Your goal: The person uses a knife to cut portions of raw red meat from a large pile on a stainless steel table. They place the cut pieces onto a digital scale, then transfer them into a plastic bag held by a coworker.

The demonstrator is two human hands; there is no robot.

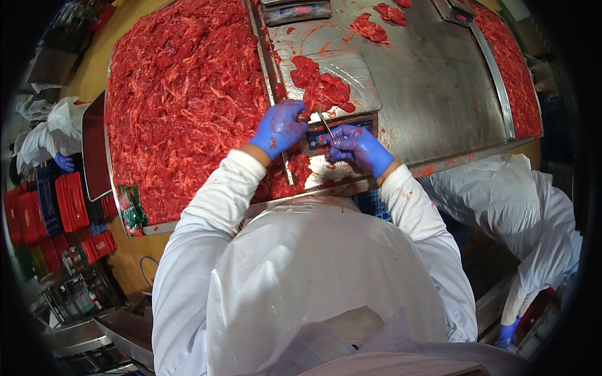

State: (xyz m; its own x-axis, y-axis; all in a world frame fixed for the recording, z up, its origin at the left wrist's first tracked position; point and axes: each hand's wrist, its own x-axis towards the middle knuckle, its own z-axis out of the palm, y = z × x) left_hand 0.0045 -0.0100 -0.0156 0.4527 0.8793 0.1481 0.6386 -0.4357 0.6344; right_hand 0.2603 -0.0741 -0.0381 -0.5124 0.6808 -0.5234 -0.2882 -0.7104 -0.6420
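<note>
My left hand (279, 130), in a blood-smeared blue glove, is closed with a bit of red meat at its fingertips. It lies beside the metal divider, left of the scale display. My right hand (360, 149), gloved alike, is closed around a slim knife (325, 123), its narrow blade pointing up and left toward the meat. Just beyond both hands, a heap of raw meat strips (326, 89) rests on the steel plate of a weighing scale (364, 84). The scale's display (315, 139) is partly hidden by my right hand.
Raw meat (185, 106) fills a large bin left of the divider (266, 56). Loose meat pieces (370, 29) lie farther up the steel table (439, 81). Another scale (296, 11) stands at the far edge. A co-worker in white (501, 200) bends at right; red crates (72, 200) stand left.
</note>
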